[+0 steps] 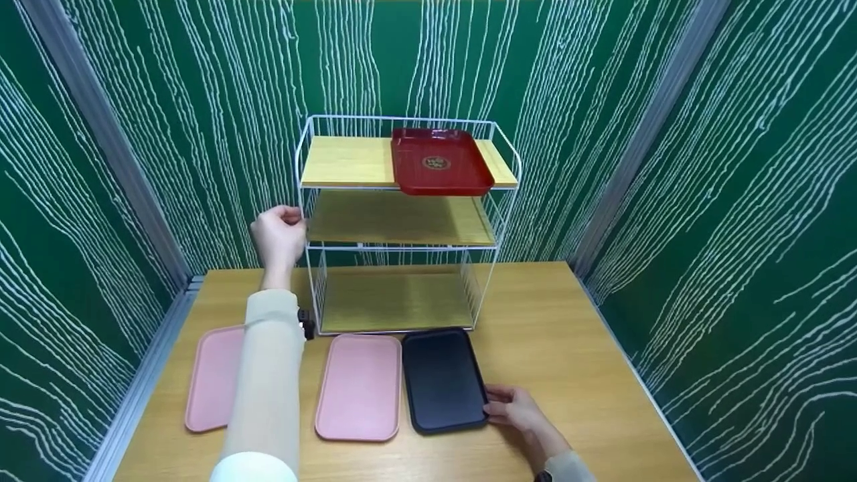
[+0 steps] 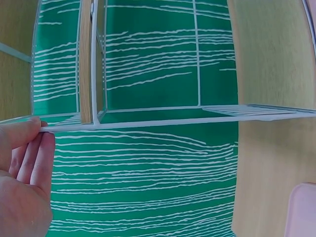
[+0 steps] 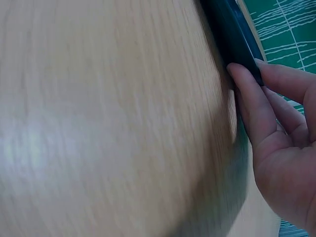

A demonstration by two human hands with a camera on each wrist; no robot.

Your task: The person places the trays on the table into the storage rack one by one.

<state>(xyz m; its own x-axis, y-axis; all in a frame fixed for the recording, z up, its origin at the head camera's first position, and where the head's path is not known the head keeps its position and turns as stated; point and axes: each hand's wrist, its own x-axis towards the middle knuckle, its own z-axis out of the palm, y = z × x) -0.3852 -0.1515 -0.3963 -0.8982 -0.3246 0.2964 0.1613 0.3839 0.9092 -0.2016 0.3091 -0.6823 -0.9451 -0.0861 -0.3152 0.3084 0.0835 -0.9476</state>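
My left hand (image 1: 280, 234) pinches the left front upright of a white wire rack (image 1: 304, 221) between thumb and fingers, beside the middle shelf. In the left wrist view the thumb and fingers (image 2: 42, 153) meet on the white wire. Low on the right, my right hand (image 1: 519, 410) grips the right edge of a black rectangular tray (image 1: 445, 381) near its front corner. Seen from the right wrist, the thumb lies on one side of the dark tray rim (image 3: 237, 39) and the fingers on the other. A pink tray (image 1: 359, 388) lies just left of the black one.
On the rack's top shelf, a red tray (image 1: 438, 164) sits to the right, its front overhanging the edge. Another pink tray (image 1: 214, 378) lies at the left, partly hidden by my left sleeve. Green walls with white lines surround the wooden table (image 1: 556, 335).
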